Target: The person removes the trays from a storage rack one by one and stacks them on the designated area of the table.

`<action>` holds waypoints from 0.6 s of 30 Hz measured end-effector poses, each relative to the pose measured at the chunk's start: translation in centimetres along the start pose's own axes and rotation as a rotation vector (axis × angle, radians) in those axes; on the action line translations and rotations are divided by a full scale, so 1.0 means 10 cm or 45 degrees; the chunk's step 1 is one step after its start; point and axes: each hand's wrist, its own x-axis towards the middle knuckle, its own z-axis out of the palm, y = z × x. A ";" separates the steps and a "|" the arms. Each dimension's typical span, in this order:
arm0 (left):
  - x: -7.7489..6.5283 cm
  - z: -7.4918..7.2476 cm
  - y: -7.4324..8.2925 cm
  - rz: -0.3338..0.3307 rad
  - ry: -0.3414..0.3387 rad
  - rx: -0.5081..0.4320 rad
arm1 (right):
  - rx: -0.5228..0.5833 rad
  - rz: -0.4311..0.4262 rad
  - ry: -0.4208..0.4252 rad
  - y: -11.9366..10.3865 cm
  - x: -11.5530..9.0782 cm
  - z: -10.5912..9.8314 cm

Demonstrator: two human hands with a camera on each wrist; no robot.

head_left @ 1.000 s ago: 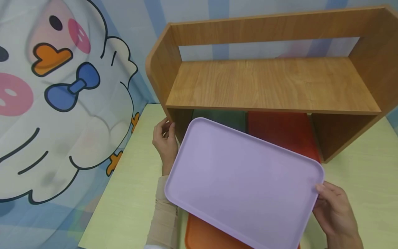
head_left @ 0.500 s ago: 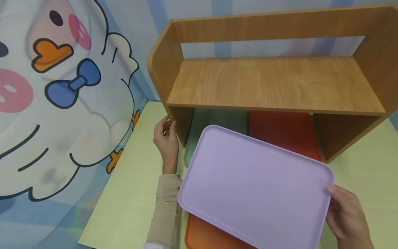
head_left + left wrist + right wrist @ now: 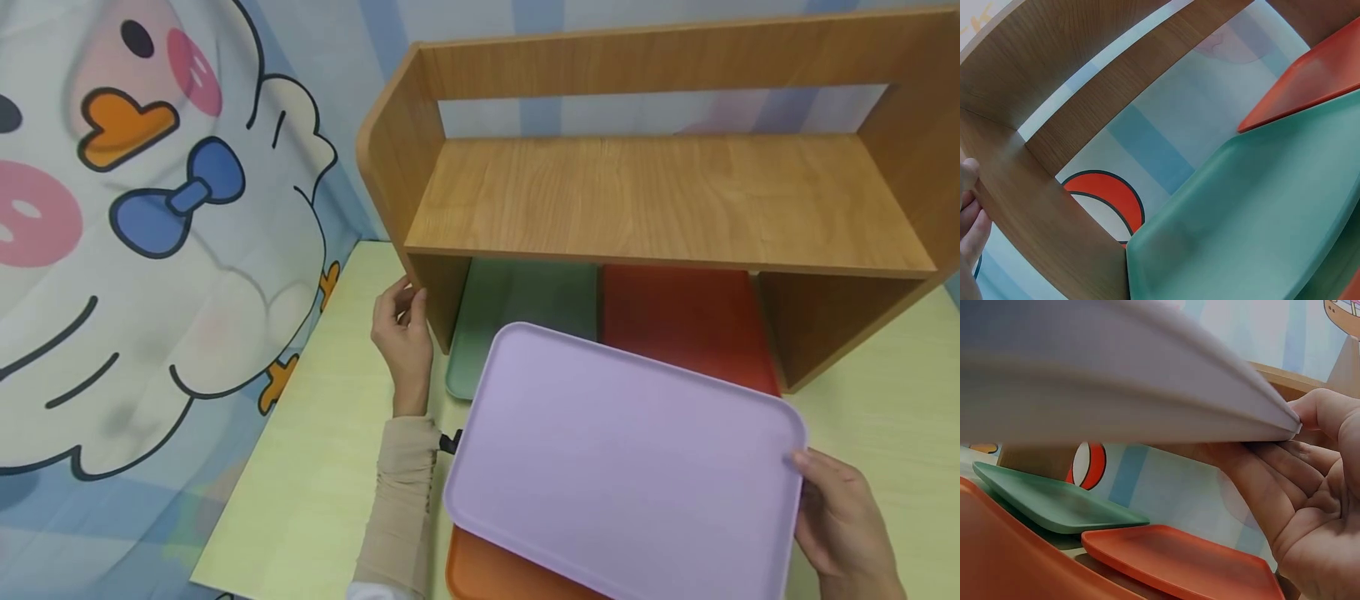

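Observation:
A lavender rectangular tray point(image 3: 637, 467) is tilted in front of the shelf, its right edge pinched between the thumb and fingers of my right hand point(image 3: 843, 517). Its pale underside point(image 3: 1116, 381) fills the upper left of the right wrist view. My left hand point(image 3: 403, 342) grips the front edge of the left side board of the wooden shelf point(image 3: 675, 200), fingers bent. Under the shelf board lie a green tray point(image 3: 525, 300) and a red tray point(image 3: 686, 333), side by side. Partly hidden beneath the lavender tray is an orange tray point(image 3: 510, 571).
A pale yellow-green table point(image 3: 315, 467) carries the shelf and trays. To the left hangs a cloth backdrop with a large cartoon duck point(image 3: 187, 325). The shelf's right side board point(image 3: 840, 325) stands close to the red tray.
The lavender tray and my right hand have moved right and slightly toward me, uncovering more of the green tray. My left hand has stayed at the side board.

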 end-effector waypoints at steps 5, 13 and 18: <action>0.00 0.00 0.00 -0.029 0.002 0.003 | -0.031 0.025 0.020 0.00 -0.02 -0.05; -0.01 0.00 0.00 -0.052 -0.004 0.016 | 0.013 0.036 -0.019 0.02 -0.04 -0.12; 0.00 0.00 0.02 -0.052 -0.004 0.019 | 0.010 0.044 -0.011 0.02 -0.07 -0.17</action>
